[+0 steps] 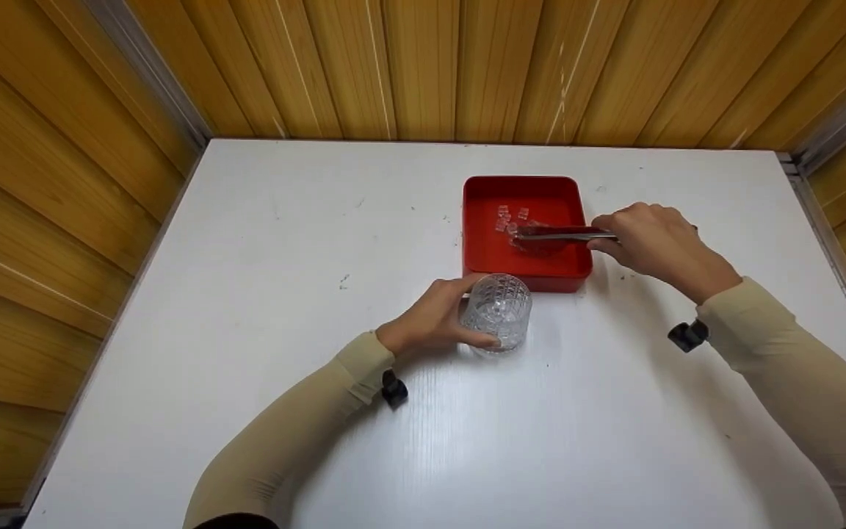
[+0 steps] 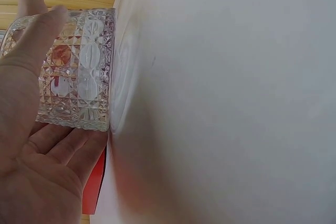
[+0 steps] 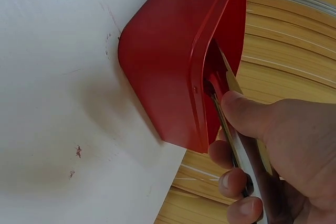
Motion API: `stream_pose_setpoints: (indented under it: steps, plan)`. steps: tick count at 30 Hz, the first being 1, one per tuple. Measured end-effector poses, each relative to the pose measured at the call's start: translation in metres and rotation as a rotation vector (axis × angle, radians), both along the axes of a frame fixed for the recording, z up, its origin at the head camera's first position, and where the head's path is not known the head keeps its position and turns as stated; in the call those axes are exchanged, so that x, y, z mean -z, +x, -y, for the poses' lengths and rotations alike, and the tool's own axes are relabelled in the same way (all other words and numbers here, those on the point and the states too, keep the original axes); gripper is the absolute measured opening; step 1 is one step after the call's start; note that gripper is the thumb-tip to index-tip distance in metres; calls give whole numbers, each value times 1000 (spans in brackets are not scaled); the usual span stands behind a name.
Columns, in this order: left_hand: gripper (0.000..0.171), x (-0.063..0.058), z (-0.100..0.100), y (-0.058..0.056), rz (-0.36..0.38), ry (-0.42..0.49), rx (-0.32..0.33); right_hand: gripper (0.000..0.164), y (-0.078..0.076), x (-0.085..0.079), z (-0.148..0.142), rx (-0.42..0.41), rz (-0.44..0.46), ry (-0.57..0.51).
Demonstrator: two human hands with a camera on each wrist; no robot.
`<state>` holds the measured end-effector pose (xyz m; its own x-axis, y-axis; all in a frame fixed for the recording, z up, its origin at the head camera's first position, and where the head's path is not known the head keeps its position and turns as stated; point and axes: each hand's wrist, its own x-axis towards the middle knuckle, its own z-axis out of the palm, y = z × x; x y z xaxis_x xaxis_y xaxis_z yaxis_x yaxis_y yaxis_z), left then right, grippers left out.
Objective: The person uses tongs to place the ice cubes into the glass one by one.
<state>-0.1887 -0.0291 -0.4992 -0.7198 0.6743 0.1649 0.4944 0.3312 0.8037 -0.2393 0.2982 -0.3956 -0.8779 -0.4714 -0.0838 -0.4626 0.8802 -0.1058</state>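
A cut-glass tumbler (image 1: 500,312) stands on the white table, held from its left side by my left hand (image 1: 434,316). In the left wrist view the thumb lies along the near side of the tumbler (image 2: 79,72) and the fingers reach around its other side. My right hand (image 1: 654,242) grips metal tongs (image 1: 566,234), whose tips reach down into a red square tray (image 1: 474,253). Several small clear cubes (image 1: 504,213) lie on the tray floor by the tips. The right wrist view shows thumb and fingers around the tongs (image 3: 244,150); the tray wall hides their tips.
The tray stands behind the tumbler, close to it. Wood-panelled walls (image 1: 423,73) border the white table (image 1: 320,220) at the back and sides. Small dark marks (image 1: 344,281) dot the tabletop. Each sleeve carries a black clip (image 1: 687,336) near the wrist.
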Motion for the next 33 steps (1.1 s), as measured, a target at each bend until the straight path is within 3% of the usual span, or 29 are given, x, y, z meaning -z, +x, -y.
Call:
stream_pose_setpoints:
  steps: [33]
  plan:
    - [87, 0, -1, 1, 3, -14, -5, 12, -1, 3, -2, -9, -12, -32]
